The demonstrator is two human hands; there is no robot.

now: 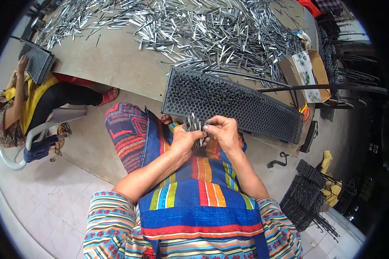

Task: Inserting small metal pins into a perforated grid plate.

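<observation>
L hand [183, 140] closed round bunch of metal strips [192, 123], long axis approx. fwd; R hand [222, 131] fingertips at bunch's R side, can't tell if gripping; perforated blk tray [229, 99] just beyond, lengthwise L–R, R hand nearer

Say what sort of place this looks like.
Probably a small workshop: a big heap of thin metallic-looking pieces, a black tray full of holes, and a seated co-worker holding a dark panel.
</observation>
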